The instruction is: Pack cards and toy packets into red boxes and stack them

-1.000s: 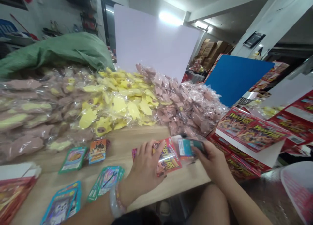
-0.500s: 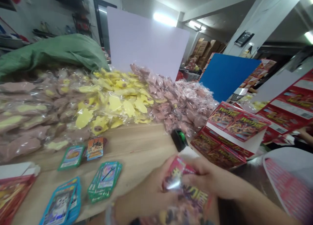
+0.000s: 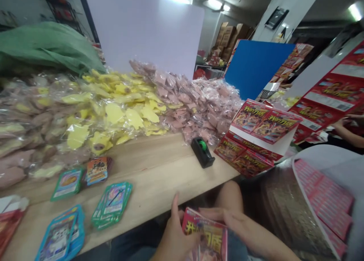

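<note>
A small red box with yellow lettering (image 3: 209, 240) is held low over my lap, below the table's front edge. My left hand (image 3: 176, 234) grips its left side, the thumb across its front. Along the upper right edge lies my right hand (image 3: 220, 215), its fingers against the box and partly hidden behind it. On the table to the left are stacks of cards: a green-edged one (image 3: 112, 206), a blue one (image 3: 61, 234), another green one (image 3: 67, 182) and an orange one (image 3: 97, 171).
A black tape dispenser (image 3: 202, 152) stands near the table edge. Behind it lie heaps of bagged yellow pieces (image 3: 127, 113) and pink pieces (image 3: 196, 105). Red display boxes (image 3: 250, 139) stand at the right, beside a large container of small red packs (image 3: 321, 200). Another person's arm (image 3: 349, 130) shows far right.
Both hands have brought the red box down and toward me, off the table's edge. The view has shifted, and the tape dispenser now shows in full.
</note>
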